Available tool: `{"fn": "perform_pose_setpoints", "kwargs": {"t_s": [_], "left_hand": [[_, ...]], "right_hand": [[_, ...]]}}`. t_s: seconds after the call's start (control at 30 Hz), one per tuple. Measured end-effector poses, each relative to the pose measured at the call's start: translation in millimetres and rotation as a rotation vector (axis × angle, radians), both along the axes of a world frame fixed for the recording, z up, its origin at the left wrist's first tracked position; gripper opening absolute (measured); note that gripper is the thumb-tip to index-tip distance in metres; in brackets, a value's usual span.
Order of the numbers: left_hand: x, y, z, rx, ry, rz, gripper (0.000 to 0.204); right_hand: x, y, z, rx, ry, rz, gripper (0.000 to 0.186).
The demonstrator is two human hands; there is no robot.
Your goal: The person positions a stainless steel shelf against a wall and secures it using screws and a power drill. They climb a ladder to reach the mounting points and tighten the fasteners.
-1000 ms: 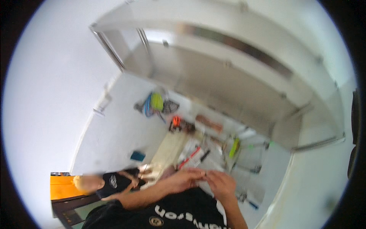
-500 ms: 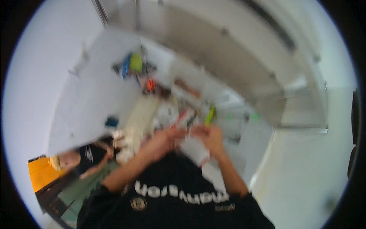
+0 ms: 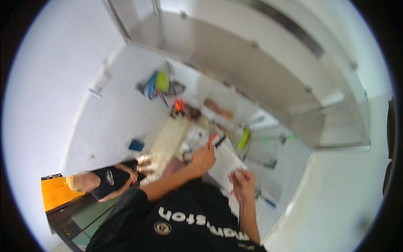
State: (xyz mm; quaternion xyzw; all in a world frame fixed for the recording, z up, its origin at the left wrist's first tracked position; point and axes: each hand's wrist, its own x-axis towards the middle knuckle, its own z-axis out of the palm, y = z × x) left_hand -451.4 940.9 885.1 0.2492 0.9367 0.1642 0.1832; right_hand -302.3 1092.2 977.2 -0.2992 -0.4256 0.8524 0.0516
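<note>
My left hand is raised above my black shirt, its fingers bunched and blurred, in line with a red and black item on the white surface beyond. I cannot tell whether it touches that item. Lower and to the right, my right hand has curled fingers pinched around something small that I cannot make out, with the white surface behind it.
A metal-framed glass shelf structure spans the top. A person in black is at lower left beside an orange item. Farther off are a blue and lime bundle, an orange item, a pale bench and white walls.
My hands were together at the fingers and are now apart, the left farther forward, the right lower and to the right. The whole view has shifted as my head moved.
</note>
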Motion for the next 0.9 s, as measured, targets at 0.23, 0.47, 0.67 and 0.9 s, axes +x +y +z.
{"fn": "perform_pose_setpoints", "kwargs": {"t_s": [0.23, 0.47, 0.67, 0.9], "left_hand": [[-33.2, -97.1, 41.2, 0.579, -0.013, 0.29, 0.037], [-136.9, -428.3, 93.6, 0.595, 1.138, 0.66, 0.009], [-194.3, -660.8, 224.9, -0.154, 1.49, 1.049, 0.039], [-247.3, -589.5, 193.8, 0.393, 1.273, 0.991, 0.049]], "right_hand": [[-83.8, 24.2, 106.4, 0.121, 0.2, 0.103, 0.016], [-222.3, 39.4, 314.6, 0.88, 0.707, 0.437, 0.026], [-393.7, -50.2, 411.9, 1.36, 0.786, 0.409, 0.029], [-589.3, -49.5, 420.1, 1.383, 0.705, 0.476, 0.029]]}}
